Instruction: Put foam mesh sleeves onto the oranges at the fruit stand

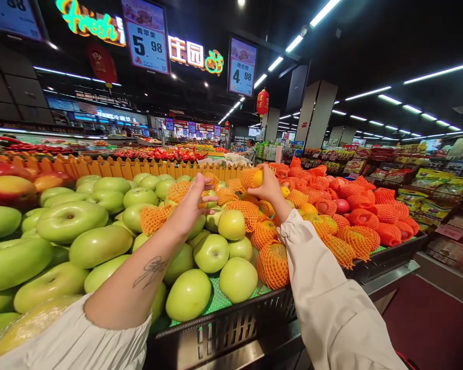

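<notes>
Fingers spread, my left hand (pixel 197 199) reaches over the green apples (pixel 212 253) and appears to hold nothing. Beneath its wrist lies an orange foam net (pixel 154 218). My right hand (pixel 269 186) is closed around an orange (pixel 257 178) partly wrapped in orange foam netting, held above the pile near the back of the display. More netted oranges (pixel 273 264) lie below my right forearm, beside the apples. Whether my left fingertips touch the netted fruit behind them I cannot tell.
Red-netted fruit (pixel 364 218) fills the right side. Red-yellow mangoes (pixel 8 190) sit at the far left. A low orange picket fence (pixel 111 167) edges the back, and a black crate rim (pixel 231 311) the front. A person (pixel 250 150) stands far behind.
</notes>
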The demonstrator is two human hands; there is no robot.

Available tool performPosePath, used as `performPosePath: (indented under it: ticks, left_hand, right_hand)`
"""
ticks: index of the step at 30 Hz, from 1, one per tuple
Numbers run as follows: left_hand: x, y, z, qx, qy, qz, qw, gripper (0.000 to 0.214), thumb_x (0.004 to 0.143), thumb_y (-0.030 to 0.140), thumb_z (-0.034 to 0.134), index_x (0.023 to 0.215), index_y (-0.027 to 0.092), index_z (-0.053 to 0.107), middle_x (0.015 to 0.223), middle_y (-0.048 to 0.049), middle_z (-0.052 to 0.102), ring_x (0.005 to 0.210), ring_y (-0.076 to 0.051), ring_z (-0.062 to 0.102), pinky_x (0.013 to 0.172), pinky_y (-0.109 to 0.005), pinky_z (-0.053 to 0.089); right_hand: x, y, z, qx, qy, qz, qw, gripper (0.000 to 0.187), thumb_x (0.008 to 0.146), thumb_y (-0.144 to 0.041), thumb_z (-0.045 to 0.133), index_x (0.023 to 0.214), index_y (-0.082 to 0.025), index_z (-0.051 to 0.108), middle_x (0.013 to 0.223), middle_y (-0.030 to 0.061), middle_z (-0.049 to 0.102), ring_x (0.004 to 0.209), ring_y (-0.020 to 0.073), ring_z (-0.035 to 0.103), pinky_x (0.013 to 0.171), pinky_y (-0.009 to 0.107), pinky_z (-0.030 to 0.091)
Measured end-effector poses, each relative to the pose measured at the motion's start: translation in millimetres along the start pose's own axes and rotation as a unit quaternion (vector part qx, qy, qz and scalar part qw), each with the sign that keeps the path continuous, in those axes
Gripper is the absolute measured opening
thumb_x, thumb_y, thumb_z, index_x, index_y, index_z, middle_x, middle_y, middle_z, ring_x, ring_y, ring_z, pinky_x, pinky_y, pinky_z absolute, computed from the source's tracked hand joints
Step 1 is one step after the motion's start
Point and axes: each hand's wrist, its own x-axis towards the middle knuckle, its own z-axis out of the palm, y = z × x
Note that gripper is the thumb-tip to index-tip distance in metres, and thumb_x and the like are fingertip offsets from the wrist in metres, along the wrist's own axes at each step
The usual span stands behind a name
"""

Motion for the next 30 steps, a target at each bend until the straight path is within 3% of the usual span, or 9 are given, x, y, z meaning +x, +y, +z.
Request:
performPosePath:
  ticks: [4,9,13,15,17,20,23,26,30]
  left_hand:
    - [-3.5,2.9,1.1,0.009,0.003,0.001,1.0,0.088,0.078,0.085,0.053,0.131,0.014,0.055,0.145,-0.0196,0.054,0.114,-0.028,0.062,0.069,-0.031,0.053]
    - [-3.2,0.5,0.9,0.009,0.011,0.011,1.0,0.087,0.079,0.085,0.053,0.129,0.015,0.057,0.145,-0.0198,0.054,0.116,-0.029,0.061,0.071,-0.031,0.052]
    - [-2.2,1.2,1.2,0.005,0.016,0.007,1.0,0.084,0.081,0.085,0.051,0.127,0.015,0.057,0.143,-0.0202,0.055,0.115,-0.03,0.062,0.07,-0.032,0.052]
    - [-2.0,1.7,1.5,0.005,0.017,0.008,1.0,0.082,0.082,0.084,0.05,0.126,0.016,0.058,0.143,-0.0197,0.056,0.114,-0.03,0.062,0.071,-0.032,0.053]
    - [-1.5,1.6,1.7,0.002,0.021,0.013,1.0,0.078,0.084,0.082,0.049,0.125,0.016,0.058,0.141,-0.019,0.056,0.115,-0.03,0.062,0.072,-0.033,0.053]
    - [-0.1,-0.3,0.1,-0.003,0.042,0.025,0.999,0.072,0.087,0.08,0.046,0.12,0.018,0.06,0.139,-0.0175,0.058,0.116,-0.031,0.062,0.076,-0.036,0.054]
    - [2.0,-3.6,-5.0,0.072,0.088,0.086,0.99,0.062,0.091,0.073,0.044,0.117,0.019,0.061,0.134,-0.0155,0.062,0.12,-0.031,0.06,0.094,-0.043,0.053]
    - [2.7,-5.6,-10.5,0.229,0.145,0.157,0.95,0.049,0.092,0.058,0.051,0.119,0.019,0.061,0.133,-0.0158,0.062,0.128,-0.032,0.056,0.115,-0.048,0.041]
    - [-0.5,-2.0,-12.0,0.324,0.15,0.131,0.925,0.049,0.09,0.051,0.05,0.123,0.017,0.061,0.137,-0.0181,0.06,0.135,-0.036,0.05,0.12,-0.051,0.035]
  right_hand:
    - [-4.3,-2.3,11.6,-0.106,-0.093,-0.079,0.987,0.084,0.063,-0.03,0.086,0.14,-0.019,0.054,0.14,0.0181,0.048,0.128,0.0367,0.053,0.106,0.048,0.048]
    - [-4.0,1.1,17.8,-0.089,-0.191,0.045,0.977,0.101,0.073,-0.036,0.089,0.156,-0.011,0.037,0.141,0.0238,0.06,0.132,0.038,0.057,0.111,0.048,0.046]
    - [0.9,4.0,17.6,-0.014,-0.226,0.084,0.97,0.095,0.074,-0.037,0.09,0.152,-0.01,0.044,0.155,0.0233,0.051,0.143,0.034,0.052,0.121,0.043,0.04]
    - [4.9,7.9,10.9,0.035,-0.204,0.109,0.972,0.091,0.079,-0.045,0.085,0.152,-0.01,0.044,0.155,0.0228,0.051,0.141,0.0307,0.054,0.119,0.04,0.042]
    - [8.7,15.1,0.4,0.04,-0.114,0.161,0.979,0.074,0.094,-0.053,0.067,0.15,-0.009,0.046,0.151,0.0214,0.056,0.136,0.0267,0.058,0.115,0.036,0.045]
    - [10.5,29.9,-13.8,-0.083,0.009,0.286,0.955,0.051,0.107,-0.044,0.044,0.145,-0.01,0.05,0.146,0.0196,0.059,0.135,0.0276,0.057,0.114,0.038,0.045]
    - [7.1,43.9,-14.6,-0.164,-0.017,0.394,0.904,0.047,0.1,-0.023,0.056,0.144,-0.01,0.053,0.147,0.0244,0.056,0.142,0.0365,0.05,0.113,0.049,0.045]
    - [1.7,55.0,-3.5,-0.185,-0.087,0.464,0.862,0.057,0.083,-0.01,0.076,0.138,-0.009,0.06,0.143,0.0304,0.056,0.139,0.0441,0.051,0.107,0.061,0.047]
    - [-8.5,70.7,9.1,-0.212,-0.137,0.48,0.84,0.06,0.076,-0.012,0.083,0.133,-0.01,0.064,0.141,0.0254,0.059,0.135,0.0426,0.055,0.106,0.064,0.048]
